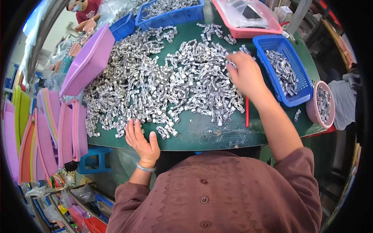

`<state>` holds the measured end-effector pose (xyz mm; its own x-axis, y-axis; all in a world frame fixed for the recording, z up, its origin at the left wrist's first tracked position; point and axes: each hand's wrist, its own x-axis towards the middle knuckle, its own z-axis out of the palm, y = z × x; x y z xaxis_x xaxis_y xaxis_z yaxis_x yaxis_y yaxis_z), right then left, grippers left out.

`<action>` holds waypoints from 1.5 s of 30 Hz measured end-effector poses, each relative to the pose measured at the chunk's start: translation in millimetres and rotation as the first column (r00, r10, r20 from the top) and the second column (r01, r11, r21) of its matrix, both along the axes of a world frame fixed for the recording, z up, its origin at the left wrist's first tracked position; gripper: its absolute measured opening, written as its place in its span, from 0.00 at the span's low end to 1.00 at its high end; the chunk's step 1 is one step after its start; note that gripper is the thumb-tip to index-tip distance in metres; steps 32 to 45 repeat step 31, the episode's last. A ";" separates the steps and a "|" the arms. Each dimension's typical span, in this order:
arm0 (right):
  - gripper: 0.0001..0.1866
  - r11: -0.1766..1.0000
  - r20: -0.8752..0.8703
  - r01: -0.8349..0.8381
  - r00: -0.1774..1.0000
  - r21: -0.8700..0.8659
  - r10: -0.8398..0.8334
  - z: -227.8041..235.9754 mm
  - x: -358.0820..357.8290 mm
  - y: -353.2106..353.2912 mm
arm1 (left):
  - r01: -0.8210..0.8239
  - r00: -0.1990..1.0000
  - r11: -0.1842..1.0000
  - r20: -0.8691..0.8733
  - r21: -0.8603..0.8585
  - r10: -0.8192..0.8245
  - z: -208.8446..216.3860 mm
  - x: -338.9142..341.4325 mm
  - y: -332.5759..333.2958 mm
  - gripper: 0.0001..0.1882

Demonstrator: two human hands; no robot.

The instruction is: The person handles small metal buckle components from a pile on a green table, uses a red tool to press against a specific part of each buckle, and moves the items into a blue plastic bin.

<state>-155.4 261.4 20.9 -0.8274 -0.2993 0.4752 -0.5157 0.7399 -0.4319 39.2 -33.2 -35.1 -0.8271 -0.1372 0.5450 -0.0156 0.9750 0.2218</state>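
Observation:
A wide heap of small silver metal pieces with looped ends (155,83) covers much of the green table. At its near left edge, my left hand (142,141) is open, palm turned inward, fingers stretched and thumb apart; it holds nothing. My right hand (246,73) reaches over the right edge of the heap, back of the hand up. Its thumb and forefinger are spread apart beside the pieces, while the other fingers are partly hidden. To the right of this hand stands a blue plastic basket (305,73) partly filled with the same pieces. A red stick (247,112) lies below my right wrist.
A pink bucket (311,110) of pieces stands by the right edge. At the back are another blue basket (171,19) and a pink tray (254,34). A purple basket (83,64) leans at the left, above several stacked baskets (46,143). A person (86,11) is far left.

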 end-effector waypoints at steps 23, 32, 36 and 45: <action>0.08 0.595 0.624 0.250 0.523 -0.764 0.581 22.9 -57.2 -44.2 | 0.102 0.994 0.993 -0.037 0.060 -0.100 1.2 1.4 -11.7 0.23; 0.10 0.785 0.560 -0.332 0.560 -0.523 0.610 16.6 30.0 -131.0 | 0.037 0.996 0.868 0.052 0.496 -0.072 20.2 22.5 -27.2 0.21; 0.10 0.785 0.560 -0.332 0.560 -0.523 0.610 16.6 30.0 -131.0 | 0.037 0.996 0.868 0.052 0.496 -0.072 20.2 22.5 -27.2 0.21; 0.10 0.785 0.560 -0.332 0.560 -0.523 0.610 16.6 30.0 -131.0 | 0.037 0.996 0.868 0.052 0.496 -0.072 20.2 22.5 -27.2 0.21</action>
